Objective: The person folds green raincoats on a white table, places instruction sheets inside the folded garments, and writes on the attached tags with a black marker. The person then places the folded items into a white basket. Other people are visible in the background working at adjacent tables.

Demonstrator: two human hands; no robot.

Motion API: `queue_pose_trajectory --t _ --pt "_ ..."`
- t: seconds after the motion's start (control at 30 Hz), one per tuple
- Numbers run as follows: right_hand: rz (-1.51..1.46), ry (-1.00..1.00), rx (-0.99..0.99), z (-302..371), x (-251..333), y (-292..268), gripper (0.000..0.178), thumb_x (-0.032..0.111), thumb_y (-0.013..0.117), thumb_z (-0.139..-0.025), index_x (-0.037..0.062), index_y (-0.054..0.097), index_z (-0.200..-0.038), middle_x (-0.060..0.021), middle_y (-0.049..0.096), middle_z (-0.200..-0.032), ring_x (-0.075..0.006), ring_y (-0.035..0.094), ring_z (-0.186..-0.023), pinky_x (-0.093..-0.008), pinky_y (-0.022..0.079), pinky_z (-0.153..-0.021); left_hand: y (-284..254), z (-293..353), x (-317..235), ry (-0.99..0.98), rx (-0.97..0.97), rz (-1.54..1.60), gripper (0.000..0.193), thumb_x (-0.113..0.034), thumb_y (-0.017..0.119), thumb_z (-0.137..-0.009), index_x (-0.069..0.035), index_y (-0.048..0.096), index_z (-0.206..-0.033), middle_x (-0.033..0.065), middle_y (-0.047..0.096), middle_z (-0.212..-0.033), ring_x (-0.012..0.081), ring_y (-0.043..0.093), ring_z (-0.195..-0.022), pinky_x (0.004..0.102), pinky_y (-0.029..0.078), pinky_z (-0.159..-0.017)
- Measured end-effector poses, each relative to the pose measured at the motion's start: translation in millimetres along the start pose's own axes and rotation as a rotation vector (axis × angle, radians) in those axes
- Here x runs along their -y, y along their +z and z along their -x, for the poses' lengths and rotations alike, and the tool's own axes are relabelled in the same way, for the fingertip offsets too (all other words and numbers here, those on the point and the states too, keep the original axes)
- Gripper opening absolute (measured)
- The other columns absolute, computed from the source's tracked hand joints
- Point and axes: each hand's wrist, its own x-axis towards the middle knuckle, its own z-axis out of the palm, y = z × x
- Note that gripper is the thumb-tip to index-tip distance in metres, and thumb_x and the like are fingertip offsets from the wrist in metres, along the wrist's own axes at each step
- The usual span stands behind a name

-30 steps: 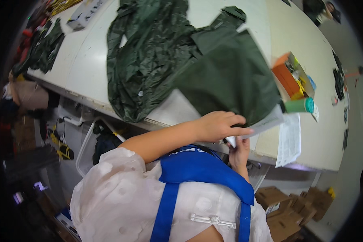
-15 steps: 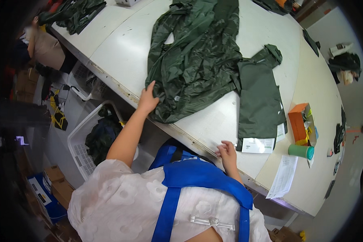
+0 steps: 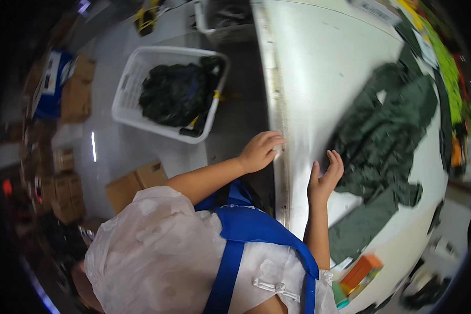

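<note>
On my feed the left hand (image 3: 261,153) has its fingers bent and slightly parted at the edge of the bench (image 3: 314,63); I cannot tell whether it touches. I see the right hand (image 3: 326,177) spread, thumb apart, just beside the crumpled green garment (image 3: 384,131) on the bench. A flat green piece (image 3: 365,220) lies near the orange box (image 3: 360,270). At left, a white basket (image 3: 127,102) holds dark cloth (image 3: 174,94).
</note>
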Motion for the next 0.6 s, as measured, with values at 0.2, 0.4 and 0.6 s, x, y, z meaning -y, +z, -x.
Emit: queue_pose_trajectory --t 0.2,0.4,0.6 --pt "-0.129 -0.233 0.298 -51.3 67.6 83.1 0.044 0.011 0.064 -0.08 0.0002 0.048 -0.12 -0.0213 0.042 -0.127 -0.0394 0.039 -0.119 -0.0452 0.033 -0.1 -84.8 148.2 114.0 -0.748 -0.127 -0.195 0.049 -0.011 0.062 -0.078 -0.009 0.047 -0.125 0.0183 0.044 -0.125 0.0361 0.045 -0.116 0.0403 0.038 -0.098" --pt "0.003 -0.214 0.295 -142.0 97.9 202.5 0.066 0.024 0.069 -0.08 -0.0003 0.037 -0.132 -0.0271 0.033 -0.137 -0.0429 0.032 -0.127 -0.0441 0.028 -0.105 -169.8 173.3 270.5 -1.236 -0.081 -0.074 0.071 -0.026 0.066 -0.08 -0.008 0.031 -0.139 0.0203 0.037 -0.134 0.0359 0.042 -0.121 0.0405 0.038 -0.099" --pt "0.556 -0.154 0.364 -167.4 116.3 266.4 0.095 0.045 0.072 -0.07 0.0019 0.026 -0.142 -0.0226 0.022 -0.146 -0.0394 0.016 -0.137 -0.0492 0.013 -0.11 -194.6 67.5 481.9 -1.036 -0.075 0.033 0.098 -0.034 0.077 -0.069 -0.016 0.019 -0.145 0.0235 0.027 -0.143 0.0411 0.033 -0.128 0.0451 0.033 -0.104"
